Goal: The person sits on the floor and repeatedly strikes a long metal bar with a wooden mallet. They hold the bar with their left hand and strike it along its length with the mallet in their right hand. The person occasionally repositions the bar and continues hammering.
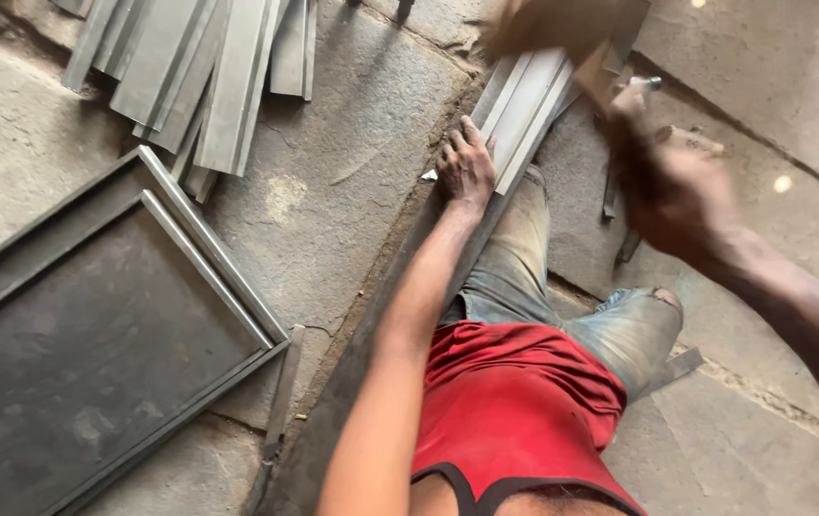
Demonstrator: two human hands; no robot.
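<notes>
My left hand (467, 164) lies flat, fingers spread, on the edge of a long grey metal section (524, 105) that runs down across the stone floor under my leg. My right hand (669, 191) is raised and blurred, closed around the wooden handle of a hammer whose brown head (548, 24) is up at the top edge, above the metal section. My jeans-clad knee (619, 330) is bent beside the section.
A large dark metal frame with a sheet panel (94, 334) lies at the left. Several cut metal sections (199, 67) are piled at top left. A small tool (691, 140) and a thin rod (612, 191) lie on the floor at right. A flat strip (281, 401) lies by the frame.
</notes>
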